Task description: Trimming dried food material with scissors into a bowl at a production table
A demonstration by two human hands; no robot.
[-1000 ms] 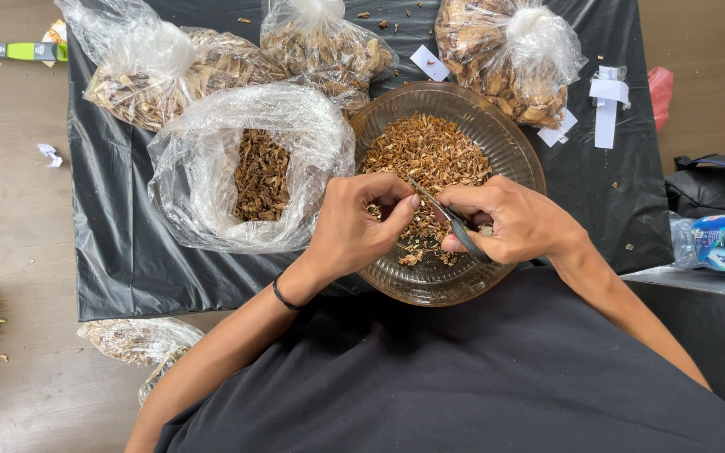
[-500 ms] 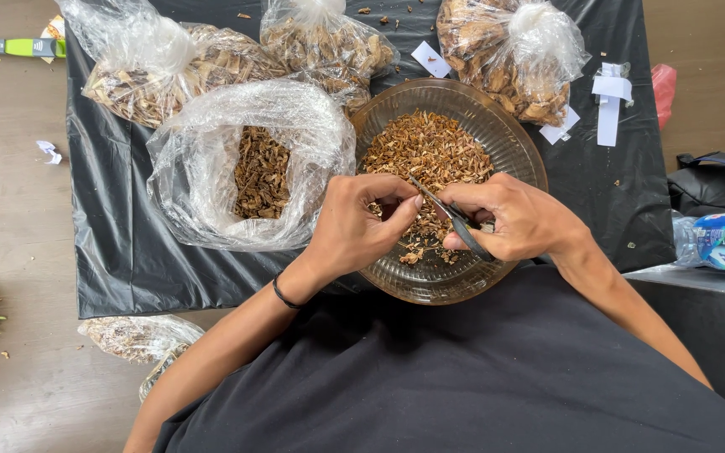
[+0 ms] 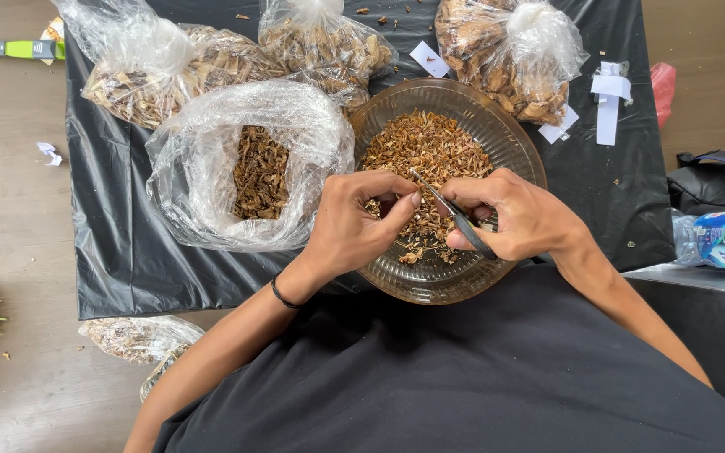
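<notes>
While the person sat over the black sheet (image 3: 111, 252), the head view showed both hands at work above the glass bowl (image 3: 513, 138), so the job looked somewhere in the middle. The bowl held a good heap of dried brown bits (image 3: 421, 151), piled mostly toward its 12 o'clock side, and just a few loose scraps lay near its 6 o'clock edge. At 9 o'clock from the bowl, an open clear bag (image 3: 203, 176) held a darker batch of the same sort of stuff, and it was far from full. Three tied bags sat along the top of the sheet, at 10, 12 and 1 o'clock from the bowl. Which pile was the finished one couldn't be told, but plenty remained in the bowl either way.

The left hand (image 3: 354, 226) had its fingers curled in, thumb and forefinger pinched on something small; the piece itself was too tiny to make out. The right hand (image 3: 518, 218) was closed around small scissors (image 3: 455, 214), the blades pointing to 10 o'clock toward the left fingertips. Whether the blades were parted or shut wasn't clear.

Compared with half a second before, hardly anything changed: the hands held the same pose over the bowl, the scissors were tilted a touch differently, and the bags and bowl hadn't budged.
</notes>
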